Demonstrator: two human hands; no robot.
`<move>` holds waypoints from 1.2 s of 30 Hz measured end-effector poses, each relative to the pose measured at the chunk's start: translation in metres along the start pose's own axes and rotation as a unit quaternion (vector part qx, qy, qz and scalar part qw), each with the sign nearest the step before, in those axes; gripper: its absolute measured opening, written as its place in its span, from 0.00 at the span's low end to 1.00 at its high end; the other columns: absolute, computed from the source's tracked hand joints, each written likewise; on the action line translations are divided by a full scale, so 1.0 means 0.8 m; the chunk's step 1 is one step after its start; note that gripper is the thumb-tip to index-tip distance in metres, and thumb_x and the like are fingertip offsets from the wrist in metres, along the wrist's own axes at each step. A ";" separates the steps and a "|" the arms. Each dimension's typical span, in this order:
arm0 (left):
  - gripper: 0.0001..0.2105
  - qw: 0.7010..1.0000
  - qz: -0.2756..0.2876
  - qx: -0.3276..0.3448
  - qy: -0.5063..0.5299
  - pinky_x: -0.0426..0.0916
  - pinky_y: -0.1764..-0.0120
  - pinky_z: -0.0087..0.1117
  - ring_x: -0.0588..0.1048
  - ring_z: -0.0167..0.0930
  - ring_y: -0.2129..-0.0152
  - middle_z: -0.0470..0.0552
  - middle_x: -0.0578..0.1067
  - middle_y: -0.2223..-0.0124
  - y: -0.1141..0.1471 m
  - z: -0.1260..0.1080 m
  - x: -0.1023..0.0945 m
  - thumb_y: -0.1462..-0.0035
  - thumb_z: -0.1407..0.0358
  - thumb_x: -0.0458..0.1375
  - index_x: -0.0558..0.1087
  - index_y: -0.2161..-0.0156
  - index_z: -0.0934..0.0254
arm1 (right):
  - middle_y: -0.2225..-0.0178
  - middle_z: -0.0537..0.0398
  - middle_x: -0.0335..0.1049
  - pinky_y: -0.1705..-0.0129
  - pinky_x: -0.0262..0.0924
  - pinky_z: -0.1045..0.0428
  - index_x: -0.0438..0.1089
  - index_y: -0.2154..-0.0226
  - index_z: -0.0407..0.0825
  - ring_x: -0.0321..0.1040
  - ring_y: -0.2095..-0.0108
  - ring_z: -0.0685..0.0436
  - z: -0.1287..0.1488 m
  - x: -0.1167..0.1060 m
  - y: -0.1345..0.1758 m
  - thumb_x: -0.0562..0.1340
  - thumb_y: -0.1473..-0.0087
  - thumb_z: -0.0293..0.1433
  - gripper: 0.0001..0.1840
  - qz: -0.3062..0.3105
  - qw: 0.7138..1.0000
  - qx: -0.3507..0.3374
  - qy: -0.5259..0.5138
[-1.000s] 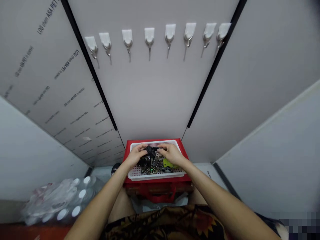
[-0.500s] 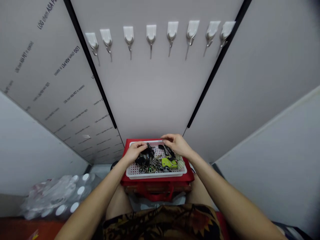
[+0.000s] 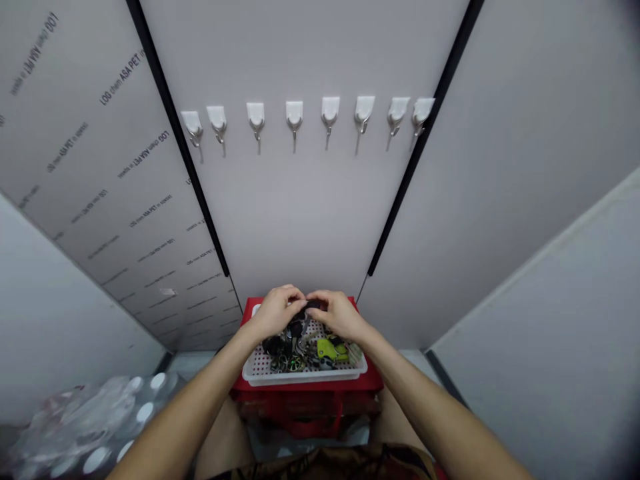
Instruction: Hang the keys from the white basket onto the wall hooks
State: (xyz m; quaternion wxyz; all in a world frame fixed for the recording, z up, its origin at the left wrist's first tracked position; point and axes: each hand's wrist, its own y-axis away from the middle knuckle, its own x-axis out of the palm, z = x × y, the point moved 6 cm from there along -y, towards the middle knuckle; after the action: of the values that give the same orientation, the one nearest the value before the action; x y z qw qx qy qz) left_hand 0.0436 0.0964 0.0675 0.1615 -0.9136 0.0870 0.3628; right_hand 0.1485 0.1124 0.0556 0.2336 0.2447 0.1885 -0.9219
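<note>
My left hand [image 3: 279, 312] and my right hand [image 3: 340, 315] meet above the far side of a white perforated plastic basket [image 3: 305, 379]. Thumbs and fingers of both are pinched on a dark bunch of keys [image 3: 313, 305], its shape partly covered by the fingers. Under it in the basket lies a jumble of metal keys and key rings [image 3: 295, 362], some with black parts. Right of that pile rests a yellow-green item [image 3: 327, 349], its kind unclear. The basket sits on a red bag [image 3: 315, 393] over my lap.
A row of several white adhesive hooks [image 3: 294, 113] with metal prongs is fixed on the grey panel [image 3: 295, 220] in front. Black strips [image 3: 425, 137] edge the panel. Plastic-wrapped bottles [image 3: 100, 427] stand at lower left. Pale walls rise on both sides.
My hands have come together from opposite sides of the basket, and both now grip the dark bunch. The view has tilted up, so hooks and basket sit lower.
</note>
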 end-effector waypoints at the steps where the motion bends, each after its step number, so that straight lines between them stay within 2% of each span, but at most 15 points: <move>1: 0.08 1.000 -0.003 -0.005 0.007 0.56 0.73 0.25 0.63 0.25 0.77 0.46 0.66 0.77 -0.002 -0.001 0.001 0.56 0.65 0.47 0.66 0.77 0.65 | 0.76 0.56 0.65 0.70 0.55 0.55 0.65 0.72 0.45 0.60 0.75 0.52 -0.006 -0.003 0.000 0.54 0.62 0.31 0.11 -0.013 0.999 0.026 -0.022; 4: 0.08 0.999 0.004 -0.023 0.035 0.56 0.73 0.24 0.63 0.25 0.77 0.45 0.66 0.77 -0.004 0.001 0.005 0.56 0.65 0.46 0.66 0.78 0.65 | 0.79 0.56 0.64 0.77 0.55 0.56 0.64 0.71 0.43 0.58 0.81 0.54 -0.028 -0.009 0.001 0.50 0.59 0.32 0.13 -0.040 0.989 0.112 -0.091; 6: 0.08 0.999 0.006 -0.022 0.049 0.57 0.73 0.24 0.63 0.25 0.77 0.45 0.65 0.77 -0.006 -0.001 0.007 0.56 0.66 0.46 0.65 0.78 0.66 | 0.79 0.56 0.64 0.76 0.54 0.56 0.64 0.71 0.43 0.58 0.81 0.54 -0.032 -0.016 0.002 0.50 0.59 0.31 0.13 -0.065 0.988 0.121 -0.064; 9: 0.07 0.998 -0.004 -0.005 0.064 0.57 0.72 0.24 0.63 0.24 0.75 0.46 0.65 0.74 -0.010 -0.009 0.005 0.57 0.66 0.47 0.65 0.78 0.66 | 0.73 0.53 0.64 0.69 0.54 0.55 0.66 0.72 0.44 0.59 0.74 0.52 -0.014 -0.031 0.005 0.52 0.60 0.29 0.11 -0.124 0.991 0.046 0.030; 12: 0.08 0.997 -0.006 0.000 0.080 0.57 0.73 0.24 0.63 0.24 0.77 0.45 0.64 0.75 -0.020 -0.022 0.001 0.57 0.66 0.47 0.65 0.78 0.66 | 0.74 0.54 0.64 0.69 0.53 0.55 0.66 0.74 0.46 0.59 0.73 0.52 0.008 -0.034 0.008 0.52 0.60 0.28 0.10 -0.105 0.993 -0.021 0.039; 14: 0.08 0.995 -0.005 -0.005 0.098 0.57 0.74 0.24 0.62 0.23 0.79 0.44 0.64 0.77 -0.030 -0.034 -0.002 0.58 0.66 0.47 0.65 0.79 0.66 | 0.77 0.55 0.64 0.71 0.54 0.56 0.66 0.76 0.45 0.58 0.75 0.52 0.014 -0.039 0.008 0.52 0.59 0.29 0.09 -0.090 0.996 -0.019 0.002; 18: 0.07 0.985 -0.009 -0.011 0.170 0.57 0.74 0.24 0.63 0.23 0.80 0.44 0.65 0.80 -0.059 -0.062 -0.005 0.59 0.66 0.48 0.65 0.79 0.67 | 0.81 0.57 0.61 0.75 0.53 0.57 0.64 0.80 0.44 0.57 0.78 0.53 0.021 -0.067 0.005 0.50 0.57 0.32 0.11 -0.121 0.989 -0.007 -0.079; 22: 0.07 0.977 -0.037 0.001 0.209 0.58 0.75 0.24 0.62 0.22 0.82 0.43 0.64 0.82 -0.096 -0.088 -0.009 0.60 0.66 0.49 0.64 0.81 0.68 | 0.86 0.60 0.57 0.80 0.51 0.58 0.63 0.81 0.44 0.54 0.83 0.55 0.032 -0.112 -0.002 0.52 0.60 0.33 0.09 -0.169 0.981 0.000 -0.098; 24: 0.06 0.975 -0.070 0.015 0.211 0.59 0.75 0.24 0.62 0.22 0.81 0.44 0.64 0.81 -0.113 -0.101 -0.014 0.60 0.67 0.49 0.64 0.79 0.69 | 0.88 0.61 0.57 0.80 0.51 0.58 0.62 0.82 0.44 0.53 0.84 0.56 0.039 -0.143 -0.010 0.54 0.61 0.33 0.09 -0.202 0.974 0.004 -0.102; 27: 0.08 0.968 -0.132 0.075 0.198 0.60 0.69 0.26 0.65 0.24 0.75 0.48 0.68 0.73 -0.135 -0.134 -0.027 0.59 0.70 0.48 0.65 0.70 0.68 | 0.88 0.62 0.58 0.80 0.52 0.58 0.61 0.83 0.43 0.54 0.85 0.56 0.054 -0.203 -0.028 0.54 0.63 0.33 0.08 -0.282 0.949 -0.018 -0.138; 31: 0.16 0.963 -0.143 0.179 0.145 0.60 0.63 0.28 0.64 0.26 0.65 0.51 0.65 0.59 -0.164 -0.194 -0.036 0.58 0.73 0.47 0.60 0.59 0.65 | 0.89 0.63 0.57 0.83 0.53 0.59 0.61 0.83 0.44 0.54 0.87 0.57 0.082 -0.285 -0.052 0.55 0.65 0.31 0.06 -0.399 0.902 -0.048 -0.156; 33: 0.19 0.963 -0.152 0.190 0.119 0.60 0.61 0.29 0.63 0.28 0.62 0.53 0.62 0.55 -0.180 -0.216 -0.039 0.58 0.74 0.46 0.58 0.56 0.66 | 0.89 0.63 0.56 0.84 0.53 0.59 0.60 0.84 0.44 0.54 0.88 0.57 0.094 -0.312 -0.061 0.55 0.65 0.29 0.05 -0.439 0.884 -0.041 -0.155; 36: 0.21 0.968 -0.162 0.174 0.083 0.57 0.58 0.30 0.62 0.29 0.60 0.54 0.60 0.53 -0.202 -0.234 -0.042 0.58 0.75 0.46 0.56 0.55 0.67 | 0.90 0.63 0.56 0.86 0.54 0.60 0.59 0.86 0.44 0.54 0.88 0.57 0.101 -0.332 -0.070 0.54 0.65 0.27 0.04 -0.469 0.870 -0.006 -0.155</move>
State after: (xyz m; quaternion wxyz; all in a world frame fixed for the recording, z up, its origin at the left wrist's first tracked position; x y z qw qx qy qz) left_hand 0.1827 0.1814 0.2567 0.3669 -0.9003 0.0128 0.2338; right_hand 0.2949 0.2107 0.2769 -0.1981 -0.0199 0.2477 -0.9482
